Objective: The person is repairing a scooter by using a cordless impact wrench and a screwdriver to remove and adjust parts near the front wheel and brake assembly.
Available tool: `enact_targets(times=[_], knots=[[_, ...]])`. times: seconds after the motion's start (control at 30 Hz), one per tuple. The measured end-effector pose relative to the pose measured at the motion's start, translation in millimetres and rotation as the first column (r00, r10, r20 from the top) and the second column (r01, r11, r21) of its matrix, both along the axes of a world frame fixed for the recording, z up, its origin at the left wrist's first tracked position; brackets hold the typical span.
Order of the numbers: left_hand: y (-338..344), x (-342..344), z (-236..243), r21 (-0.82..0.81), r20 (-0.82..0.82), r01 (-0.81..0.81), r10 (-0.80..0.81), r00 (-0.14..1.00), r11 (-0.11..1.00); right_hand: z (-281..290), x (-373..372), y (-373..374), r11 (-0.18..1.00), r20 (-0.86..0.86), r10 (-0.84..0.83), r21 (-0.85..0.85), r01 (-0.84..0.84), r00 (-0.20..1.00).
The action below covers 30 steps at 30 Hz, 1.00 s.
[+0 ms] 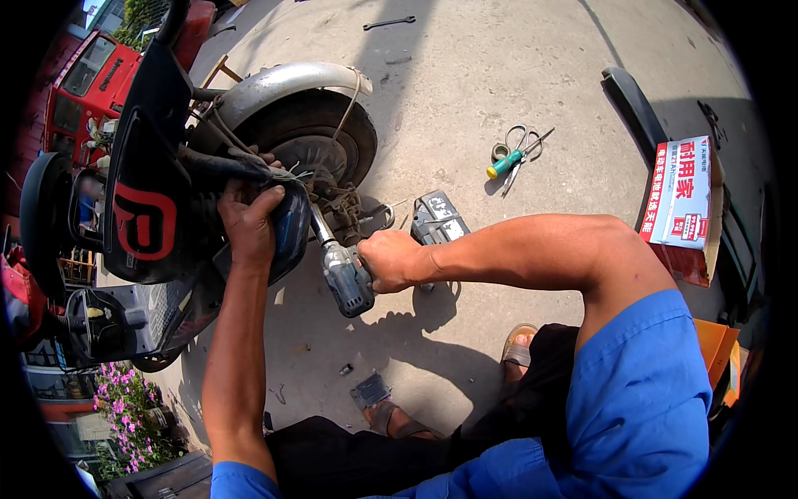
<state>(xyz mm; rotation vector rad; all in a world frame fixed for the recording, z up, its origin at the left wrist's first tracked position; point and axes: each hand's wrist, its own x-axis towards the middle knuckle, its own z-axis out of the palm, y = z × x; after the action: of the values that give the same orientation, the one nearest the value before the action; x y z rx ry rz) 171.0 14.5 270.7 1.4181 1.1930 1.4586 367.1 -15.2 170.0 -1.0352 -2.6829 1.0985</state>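
My right hand [386,258] grips a grey and black power wrench [345,283], its long silver shaft [322,223] reaching up into the scooter's metal assembly [353,208] beside the rear or front wheel, which I cannot tell. My left hand [249,212] is wrapped round a dark part of the scooter, at the edge of a black panel [287,237] under some cables and ties [283,173]. The tire [357,133] and silver mudguard [283,79] are just above. A grey-black object [440,218] lies behind my right hand.
Scissors [532,150] and a green screwdriver [504,164] lie right of the scooter, a spanner [389,22] farther back. A cardboard box [682,200] and dark long parts [632,108] are at right. Pink flowers [120,399] and a red vehicle [83,83] are at left.
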Motion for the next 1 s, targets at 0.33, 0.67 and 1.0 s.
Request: enact_targets(times=[0.33, 0.67, 1.0], knots=[[0.8, 0.2, -1.7, 0.002, 0.017, 0.007, -0.007, 1.000, 1.000, -1.4, -0.2, 0.0, 1.000, -0.010, -0.005, 0.007, 0.005, 1.000], [1.5, -1.3, -3.0, 0.002, 0.005, 0.008, -0.008, 1.000, 1.000, 3.4, 1.2, -1.2, 1.000, -0.019, -0.004, -0.009, 0.004, 1.000], [-0.1, -0.8, -2.0, -0.009, 0.009, -0.002, 0.002, 1.000, 1.000, 5.9, 0.4, -0.4, 1.000, 0.001, -0.008, -0.019, 0.008, 1.000]])
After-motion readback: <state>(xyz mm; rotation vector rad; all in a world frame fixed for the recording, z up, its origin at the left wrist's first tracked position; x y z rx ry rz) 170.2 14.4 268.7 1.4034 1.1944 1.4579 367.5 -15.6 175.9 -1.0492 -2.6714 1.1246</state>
